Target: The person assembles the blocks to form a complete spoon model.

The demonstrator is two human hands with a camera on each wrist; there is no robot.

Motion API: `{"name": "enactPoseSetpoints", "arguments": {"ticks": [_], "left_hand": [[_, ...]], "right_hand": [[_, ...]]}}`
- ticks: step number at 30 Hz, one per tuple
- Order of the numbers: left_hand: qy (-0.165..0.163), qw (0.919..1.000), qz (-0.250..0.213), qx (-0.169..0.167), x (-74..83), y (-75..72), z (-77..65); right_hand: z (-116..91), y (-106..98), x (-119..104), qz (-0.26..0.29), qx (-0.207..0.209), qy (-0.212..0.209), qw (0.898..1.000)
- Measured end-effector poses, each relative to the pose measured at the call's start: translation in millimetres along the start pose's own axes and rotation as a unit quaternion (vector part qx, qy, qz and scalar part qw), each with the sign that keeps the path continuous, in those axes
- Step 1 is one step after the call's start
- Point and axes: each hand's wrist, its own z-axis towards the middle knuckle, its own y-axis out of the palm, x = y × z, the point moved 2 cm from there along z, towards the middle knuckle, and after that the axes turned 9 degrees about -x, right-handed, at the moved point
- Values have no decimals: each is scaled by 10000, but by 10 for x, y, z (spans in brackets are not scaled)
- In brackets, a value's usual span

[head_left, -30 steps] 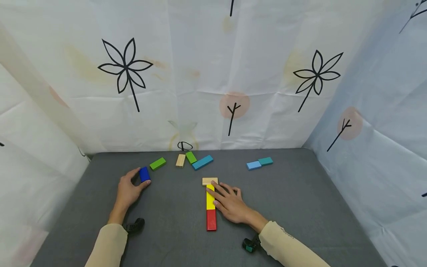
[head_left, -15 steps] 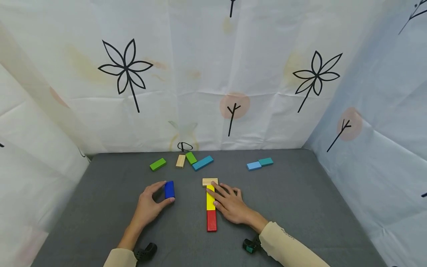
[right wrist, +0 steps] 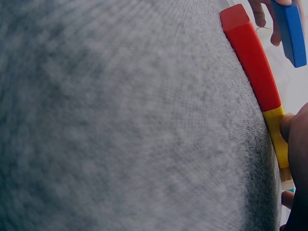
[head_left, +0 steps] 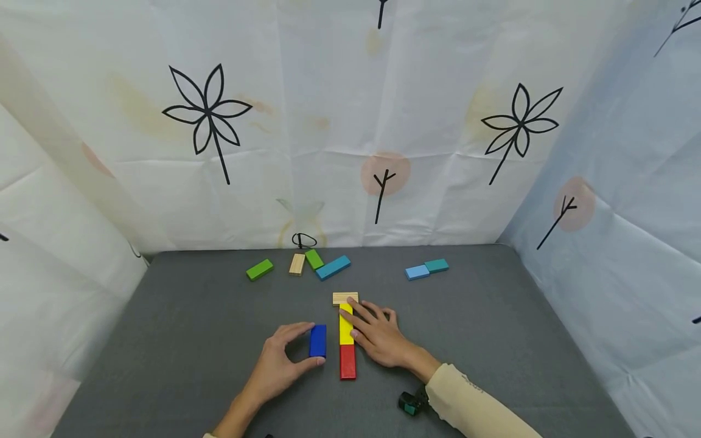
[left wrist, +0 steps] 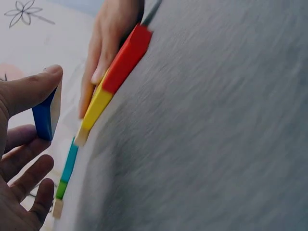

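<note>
My left hand (head_left: 278, 364) pinches a blue block (head_left: 318, 340) between thumb and fingertips, just left of a row of blocks. The left wrist view shows that blue block (left wrist: 43, 115) held off the grey surface. In the row, a red block (head_left: 347, 362) lies nearest me, end to end with a yellow block (head_left: 345, 334). A plain wooden block (head_left: 338, 298) lies crosswise at the far end. My right hand (head_left: 383, 340) rests at the row's right side, fingers extended onto the yellow and wooden blocks, its thumb beside the yellow one.
Toward the back of the grey table (head_left: 471, 340) lie a green block (head_left: 259, 269), a wooden block (head_left: 296, 264), another green block (head_left: 314, 259) and a long blue-teal block (head_left: 333, 267). Farther right, a light blue block (head_left: 417, 272) touches a teal block (head_left: 436, 265). A white patterned cloth (head_left: 328, 121) hangs behind.
My left hand has carried the blue block from the left, rightward and toward me, to beside the row. My right hand has stayed in place on the row.
</note>
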Motion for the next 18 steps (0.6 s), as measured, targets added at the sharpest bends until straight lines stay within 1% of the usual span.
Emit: {"name": "enactPoseSetpoints", "arguments": {"ticks": [6, 10, 14, 18], "left_hand": [[105, 9989, -61, -461, 102, 169, -69], [285, 9967, -67, -751, 142, 262, -117], [420, 9944, -4, -970, 170, 347, -167], [410, 9926, -27, -1146, 182, 418, -203]], "right_hand": [[1, -6, 5, -24, -41, 61, 10000], [6, -1, 6, -45, -32, 60, 10000], [3, -3, 4, -38, -8, 15, 10000], [-1, 4, 10, -52, 15, -4, 10000]]}}
